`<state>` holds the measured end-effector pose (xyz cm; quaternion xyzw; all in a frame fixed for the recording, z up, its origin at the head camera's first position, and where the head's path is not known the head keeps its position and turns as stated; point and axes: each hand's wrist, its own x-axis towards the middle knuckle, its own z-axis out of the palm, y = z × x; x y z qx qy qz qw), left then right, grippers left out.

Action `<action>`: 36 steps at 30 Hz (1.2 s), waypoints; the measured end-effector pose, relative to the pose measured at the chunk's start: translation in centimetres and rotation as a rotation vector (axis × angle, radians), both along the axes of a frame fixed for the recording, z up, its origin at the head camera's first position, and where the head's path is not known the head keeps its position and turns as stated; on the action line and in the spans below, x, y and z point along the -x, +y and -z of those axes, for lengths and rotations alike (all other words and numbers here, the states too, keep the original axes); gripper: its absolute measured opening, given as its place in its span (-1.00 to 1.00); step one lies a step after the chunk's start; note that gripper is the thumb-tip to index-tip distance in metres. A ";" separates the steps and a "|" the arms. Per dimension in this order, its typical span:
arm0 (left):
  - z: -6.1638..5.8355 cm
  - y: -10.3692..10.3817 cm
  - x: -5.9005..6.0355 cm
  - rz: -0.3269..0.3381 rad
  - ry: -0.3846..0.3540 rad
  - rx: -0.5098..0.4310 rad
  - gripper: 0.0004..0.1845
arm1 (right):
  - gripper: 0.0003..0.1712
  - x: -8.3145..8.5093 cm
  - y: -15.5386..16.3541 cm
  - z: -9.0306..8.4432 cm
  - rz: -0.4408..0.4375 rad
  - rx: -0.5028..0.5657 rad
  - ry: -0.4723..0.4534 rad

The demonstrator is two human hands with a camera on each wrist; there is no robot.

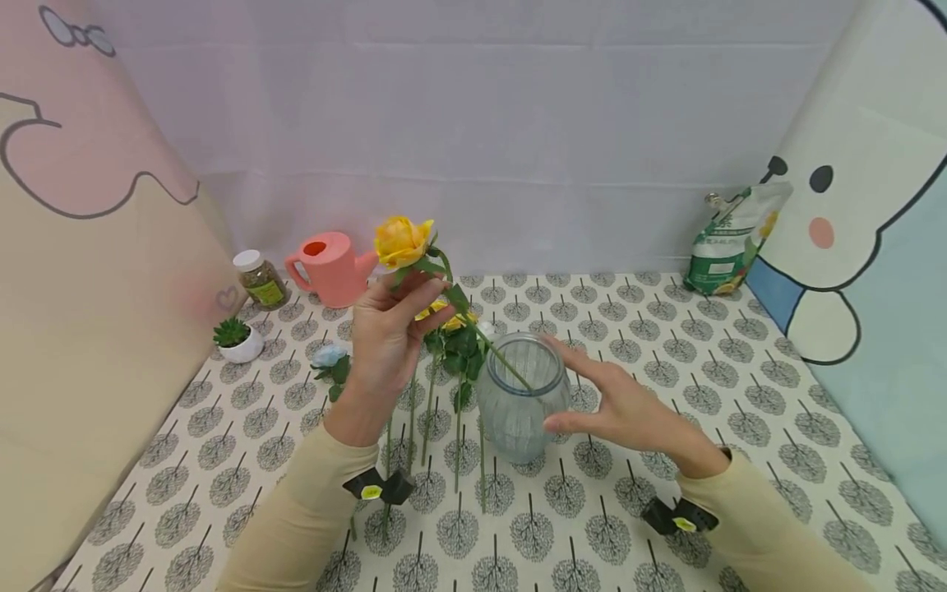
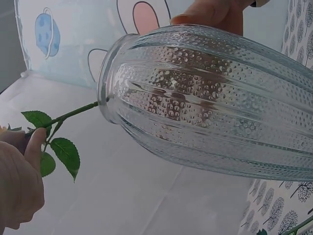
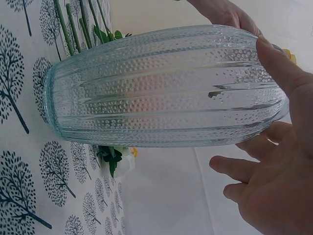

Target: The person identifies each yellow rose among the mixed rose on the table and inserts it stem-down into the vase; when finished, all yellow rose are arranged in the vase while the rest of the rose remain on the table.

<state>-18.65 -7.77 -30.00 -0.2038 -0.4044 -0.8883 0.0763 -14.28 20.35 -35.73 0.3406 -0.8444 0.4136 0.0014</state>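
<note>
My left hand [image 1: 394, 329] pinches the stem of a yellow rose [image 1: 402, 242] just below its bloom. The stem slants down to the right, and its lower end is inside the mouth of a ribbed, dimpled glass vase [image 1: 523, 411]. That vase stands upright on the patterned cloth. My right hand [image 1: 617, 403] touches the vase's right side, thumb in front and fingers spread near the rim. In the left wrist view the green stem [image 2: 80, 111] passes through the vase's opening.
Several flowers [image 1: 462, 353] with long stems lie left of the vase, among them a pale blue one [image 1: 329, 356]. Farther back are a pink watering can [image 1: 336, 271], a lidded jar [image 1: 261, 281] and a small potted succulent [image 1: 238, 339]. A clipped green-white bag [image 1: 732, 242] stands at the back right.
</note>
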 end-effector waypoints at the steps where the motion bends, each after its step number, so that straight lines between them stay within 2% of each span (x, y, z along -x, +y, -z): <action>1: 0.1 0.0 0.1 0.000 -0.001 0.001 -0.66 | 0.12 0.0 0.0 0.0 0.001 0.001 -0.001; 10: 0.9 0.5 0.6 0.050 0.039 -0.020 -0.61 | 0.12 0.1 0.0 0.0 0.003 -0.005 -0.005; 19: 1.5 1.2 0.5 0.090 0.047 0.009 -0.76 | 0.12 0.1 0.0 0.0 0.003 -0.003 -0.006; 27: 2.2 1.6 0.4 0.116 0.053 0.075 -0.53 | 0.12 0.1 0.0 0.0 0.004 -0.004 -0.008; 32: 2.7 1.7 0.4 0.154 0.101 0.104 -0.49 | 0.12 0.1 0.0 0.1 -0.006 0.004 -0.004; 36: 2.9 1.9 0.4 0.152 0.114 0.097 -0.50 | 0.12 0.3 0.0 0.1 -0.012 0.008 0.008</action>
